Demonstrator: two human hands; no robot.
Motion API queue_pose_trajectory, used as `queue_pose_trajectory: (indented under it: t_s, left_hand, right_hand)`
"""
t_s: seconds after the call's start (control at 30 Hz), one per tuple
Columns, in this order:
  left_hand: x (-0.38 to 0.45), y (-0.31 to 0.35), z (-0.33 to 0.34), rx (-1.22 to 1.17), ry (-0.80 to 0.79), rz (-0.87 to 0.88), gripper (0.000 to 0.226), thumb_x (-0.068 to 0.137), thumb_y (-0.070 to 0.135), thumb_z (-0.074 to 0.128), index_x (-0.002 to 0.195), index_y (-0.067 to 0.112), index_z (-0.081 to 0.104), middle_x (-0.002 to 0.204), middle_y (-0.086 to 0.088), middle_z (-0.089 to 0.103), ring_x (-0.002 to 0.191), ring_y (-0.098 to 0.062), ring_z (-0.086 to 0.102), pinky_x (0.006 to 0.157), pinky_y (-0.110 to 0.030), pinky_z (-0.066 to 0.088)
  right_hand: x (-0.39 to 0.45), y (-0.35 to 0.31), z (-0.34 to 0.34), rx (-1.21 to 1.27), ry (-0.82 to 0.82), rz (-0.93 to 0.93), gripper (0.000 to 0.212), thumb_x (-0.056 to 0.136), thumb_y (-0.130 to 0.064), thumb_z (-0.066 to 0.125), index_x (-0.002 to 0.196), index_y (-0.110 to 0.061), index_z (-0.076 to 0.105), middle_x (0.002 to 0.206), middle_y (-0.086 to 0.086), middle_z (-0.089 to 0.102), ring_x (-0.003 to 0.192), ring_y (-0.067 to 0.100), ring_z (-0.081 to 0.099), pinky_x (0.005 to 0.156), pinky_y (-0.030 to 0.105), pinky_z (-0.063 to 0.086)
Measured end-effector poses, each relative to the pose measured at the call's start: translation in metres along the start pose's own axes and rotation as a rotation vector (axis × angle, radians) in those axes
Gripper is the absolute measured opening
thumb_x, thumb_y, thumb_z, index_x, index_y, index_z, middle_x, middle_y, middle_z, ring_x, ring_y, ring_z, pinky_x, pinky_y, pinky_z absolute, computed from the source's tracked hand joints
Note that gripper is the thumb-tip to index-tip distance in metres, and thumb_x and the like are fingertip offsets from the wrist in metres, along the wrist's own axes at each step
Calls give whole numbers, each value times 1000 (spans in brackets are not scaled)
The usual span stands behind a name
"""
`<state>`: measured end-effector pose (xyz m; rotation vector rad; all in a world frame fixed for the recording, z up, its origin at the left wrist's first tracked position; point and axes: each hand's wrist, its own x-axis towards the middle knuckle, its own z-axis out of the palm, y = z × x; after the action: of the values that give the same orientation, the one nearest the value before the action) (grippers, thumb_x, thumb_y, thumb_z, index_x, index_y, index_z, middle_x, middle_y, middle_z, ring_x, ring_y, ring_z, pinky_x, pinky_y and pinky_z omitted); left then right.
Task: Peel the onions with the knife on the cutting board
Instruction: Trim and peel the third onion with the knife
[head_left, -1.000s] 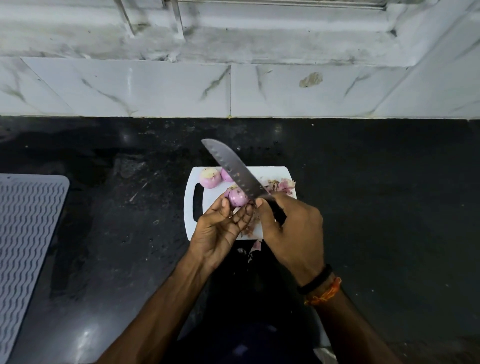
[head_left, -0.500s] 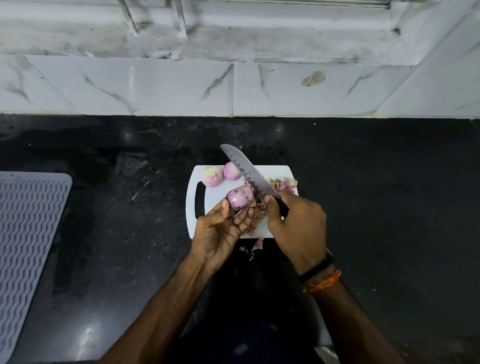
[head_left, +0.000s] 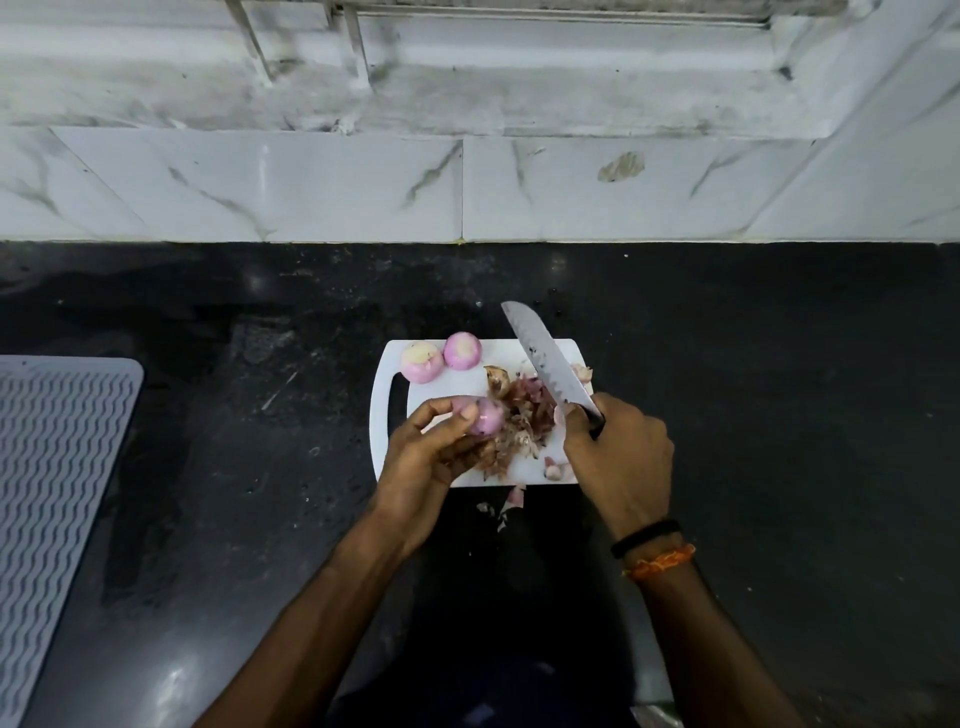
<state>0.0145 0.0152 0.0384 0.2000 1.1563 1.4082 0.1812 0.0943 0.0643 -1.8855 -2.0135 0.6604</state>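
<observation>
A pink onion (head_left: 487, 415) is pinched between the thumb and curled fingers of the left hand (head_left: 434, 456) over the white cutting board (head_left: 387, 415), apparently so that its skin can be worked free above the heap of peelings (head_left: 519, 423). At three o'clock of it, the knife (head_left: 550, 364) is gripped by the right hand (head_left: 618, 457), blade angled toward eleven o'clock, away from the fingers. Two peeled onions (head_left: 422, 362) are parked at the board's far edge. The knife handle is hidden within the fist.
</observation>
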Motion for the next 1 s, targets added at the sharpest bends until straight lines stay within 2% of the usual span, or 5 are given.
queue_pose_trajectory:
  t_s: [0.1,0.3,0.5,0.73,1.0]
  left_hand:
    - [3,3,-2,258,36,127,35,76,10,83,108,4,68,106,-17,73,105,-33,70,96,-50,55]
    - [25,24,1,686,146,297,48,63,16,94,103,19,68,98,5,74,93,-9,71,82,-33,59]
    - [58,52,15,1020,75,490,50,63,24,93,103,22,63,94,12,68,85,-1,66,71,-13,54]
    - [107,88,34,1445,-159,637,43,64,20,86,101,15,65,100,-3,61,88,-20,60,78,-40,55]
    - [107,99,16,1574,-238,634,43,68,21,85,105,13,66,104,-3,61,91,-20,59,76,-32,51]
  right_hand:
    - [8,8,-4,-152,-50,-38,21,93,-33,54,81,-17,62,72,2,63,64,24,62,63,42,57]
    - [33,17,-12,-387,-44,-205,19,90,-29,53,83,-17,66,73,5,65,70,30,63,58,31,40]
    - [45,14,-13,-528,-135,-355,26,94,-32,51,100,-18,71,82,3,65,76,23,61,63,31,44]
    - [30,20,-10,-554,-231,-478,24,96,-31,48,99,-18,68,84,1,64,73,19,55,61,29,39]
    - [27,37,-18,-453,-213,-437,23,96,-29,51,90,-17,69,71,-2,54,69,20,56,61,32,46]
